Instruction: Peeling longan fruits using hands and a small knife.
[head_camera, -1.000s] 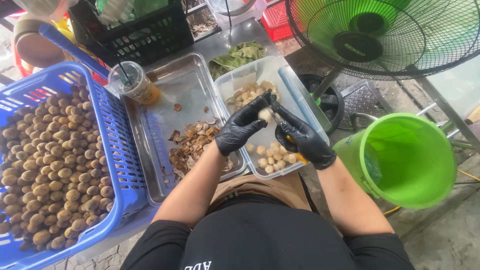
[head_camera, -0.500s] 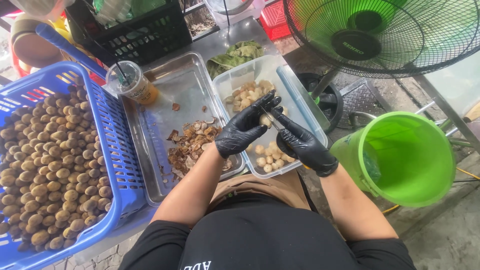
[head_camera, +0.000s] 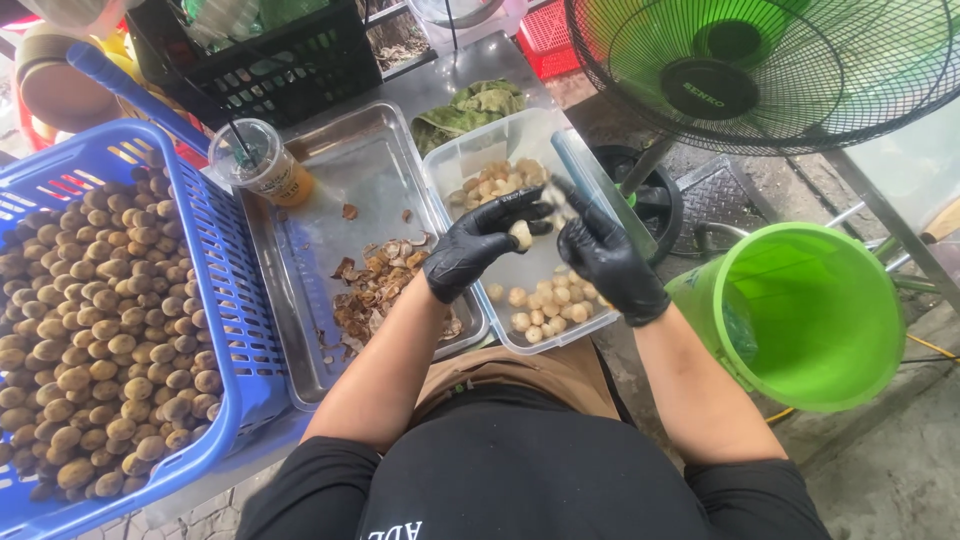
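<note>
We are pinching a peeled pale fruit (head_camera: 520, 234) in our gloved left hand (head_camera: 478, 248), over the clear tub (head_camera: 470, 160). At three o'clock, our right hand (head_camera: 608, 262) is gripping a small knife (head_camera: 556, 194). Husks (head_camera: 375, 285) are lying at nine o'clock.

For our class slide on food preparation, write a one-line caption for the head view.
Black-gloved left hand holds a pale peeled fruit over a clear tub; the right hand works beside it.
</note>
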